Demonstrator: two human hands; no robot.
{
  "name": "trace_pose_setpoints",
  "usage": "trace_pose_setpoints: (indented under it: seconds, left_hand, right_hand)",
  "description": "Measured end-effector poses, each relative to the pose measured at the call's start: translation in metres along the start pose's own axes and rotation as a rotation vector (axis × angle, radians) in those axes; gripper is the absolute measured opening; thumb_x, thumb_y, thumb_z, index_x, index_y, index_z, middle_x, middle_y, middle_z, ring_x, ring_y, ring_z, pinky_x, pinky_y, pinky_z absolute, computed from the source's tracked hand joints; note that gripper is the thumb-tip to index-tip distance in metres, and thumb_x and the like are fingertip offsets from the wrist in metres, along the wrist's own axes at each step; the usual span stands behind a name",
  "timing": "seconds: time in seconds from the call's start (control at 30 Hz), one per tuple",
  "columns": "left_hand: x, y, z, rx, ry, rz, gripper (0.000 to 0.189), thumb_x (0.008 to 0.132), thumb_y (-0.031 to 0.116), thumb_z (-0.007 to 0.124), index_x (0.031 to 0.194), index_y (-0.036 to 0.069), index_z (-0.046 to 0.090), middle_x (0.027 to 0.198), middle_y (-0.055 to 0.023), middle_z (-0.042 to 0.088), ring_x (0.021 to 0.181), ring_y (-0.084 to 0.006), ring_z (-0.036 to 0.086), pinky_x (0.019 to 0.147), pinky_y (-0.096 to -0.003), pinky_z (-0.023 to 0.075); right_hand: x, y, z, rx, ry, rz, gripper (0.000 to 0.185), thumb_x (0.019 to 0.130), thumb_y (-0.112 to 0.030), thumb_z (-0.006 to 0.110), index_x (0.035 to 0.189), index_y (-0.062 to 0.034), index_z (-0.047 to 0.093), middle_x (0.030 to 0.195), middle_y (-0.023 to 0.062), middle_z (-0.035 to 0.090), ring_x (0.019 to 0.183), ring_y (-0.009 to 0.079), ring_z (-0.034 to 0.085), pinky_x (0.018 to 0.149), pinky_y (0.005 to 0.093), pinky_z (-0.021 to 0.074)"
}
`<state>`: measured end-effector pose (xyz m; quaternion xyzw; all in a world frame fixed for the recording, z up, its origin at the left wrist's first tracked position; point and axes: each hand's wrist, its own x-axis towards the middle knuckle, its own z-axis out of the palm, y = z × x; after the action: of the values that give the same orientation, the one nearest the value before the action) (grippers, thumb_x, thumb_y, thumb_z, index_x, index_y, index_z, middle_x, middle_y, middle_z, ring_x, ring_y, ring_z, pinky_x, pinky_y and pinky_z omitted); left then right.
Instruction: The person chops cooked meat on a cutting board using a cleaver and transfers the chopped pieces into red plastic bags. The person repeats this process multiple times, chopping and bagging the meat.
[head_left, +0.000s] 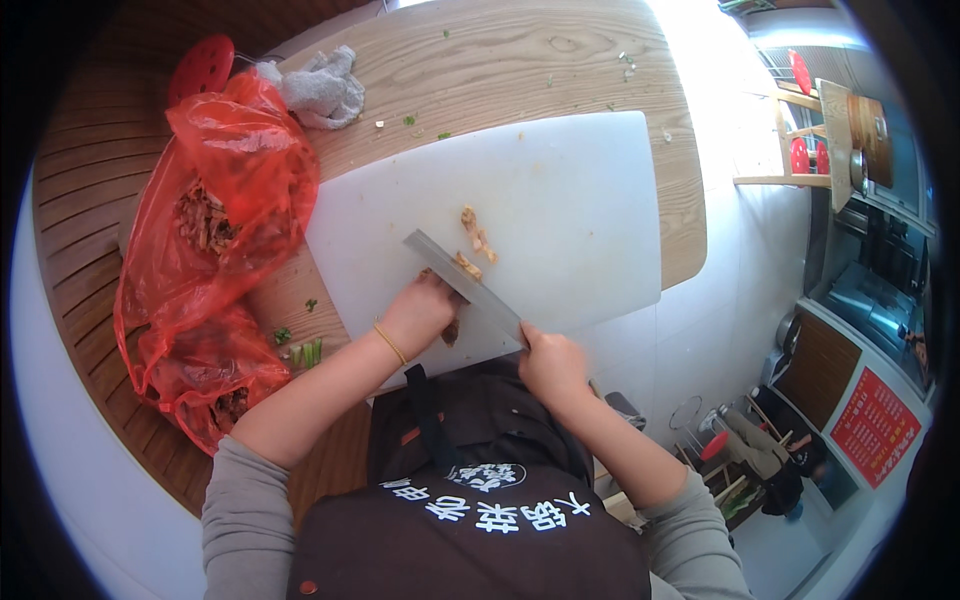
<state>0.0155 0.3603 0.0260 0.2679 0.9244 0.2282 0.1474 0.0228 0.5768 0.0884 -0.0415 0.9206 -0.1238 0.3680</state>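
On the white cutting board my left hand presses down a brown piece of meat, mostly hidden under my fingers. My right hand grips the handle of a cleaver, its wide blade slanting up and left past my left fingertips. Right beside the blade's far side lies a cut strip of meat. A little farther off, more pale brown strips rest on the board. The blade's lower edge and the handle are hidden from this angle.
Left of the board, red plastic bags hold shredded brown meat. A grey cloth lies behind them on the wooden table. Cut green stalks sit near my left forearm. Another person is in the background at right.
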Motion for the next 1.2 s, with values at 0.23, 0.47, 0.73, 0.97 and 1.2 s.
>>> trace_pose_setpoints:
  seconds: [0.23,0.47,0.73,0.97,1.2]
  left_hand:
    - [-0.002,-0.004,0.008,-0.014,0.139,0.031,0.02,0.071,0.013,0.06,0.089,0.006,0.066,0.097,-0.0093,0.061,0.097,-0.0269,0.057,0.082,-0.0331,0.0504]
    - [-0.005,-0.001,0.0,-0.091,-0.065,-0.077,0.026,0.074,0.009,0.057,0.097,0.005,0.066,0.106,-0.0099,0.06,0.106,-0.0259,0.055,0.088,-0.0331,0.05]
    - [-0.005,-0.004,0.002,-0.078,0.124,-0.014,0.026,0.069,0.01,0.061,0.094,0.008,0.066,0.103,-0.0101,0.06,0.097,-0.0271,0.058,0.079,-0.0345,0.0524]
    - [-0.008,0.002,0.0,-0.112,0.243,-0.018,0.027,0.074,0.008,0.056,0.099,0.006,0.065,0.102,-0.0089,0.06,0.1,-0.0251,0.059,0.084,-0.0331,0.0512]
    - [-0.014,-0.001,0.001,-0.096,0.218,-0.07,0.03,0.075,0.008,0.056,0.103,0.007,0.065,0.104,-0.0084,0.06,0.103,-0.0246,0.057,0.081,-0.0325,0.0519]
  right_hand:
    - [0.05,-0.021,0.033,0.182,0.161,-0.106,0.03,0.078,-0.008,0.056,0.106,-0.0096,0.067,0.073,0.0239,0.062,0.068,0.0419,0.061,0.063,0.0489,0.0497]
    - [-0.001,0.006,-0.008,0.159,0.057,-0.151,0.028,0.077,-0.009,0.058,0.103,-0.0067,0.067,0.076,0.0231,0.063,0.073,0.0417,0.061,0.067,0.0482,0.0499]
    - [0.018,-0.014,0.019,0.122,0.095,-0.061,0.011,0.078,-0.009,0.057,0.087,-0.0058,0.062,0.071,0.0228,0.062,0.069,0.0397,0.063,0.063,0.0492,0.0498]
    - [0.057,-0.023,0.026,0.346,0.196,-0.092,0.012,0.079,-0.012,0.058,0.086,-0.0042,0.065,0.07,0.0235,0.061,0.071,0.0404,0.061,0.063,0.0491,0.0476]
    - [0.022,0.001,-0.009,0.206,0.17,-0.258,0.01,0.078,-0.008,0.057,0.08,-0.0012,0.064,0.069,0.0226,0.06,0.07,0.0407,0.061,0.062,0.0483,0.0476]
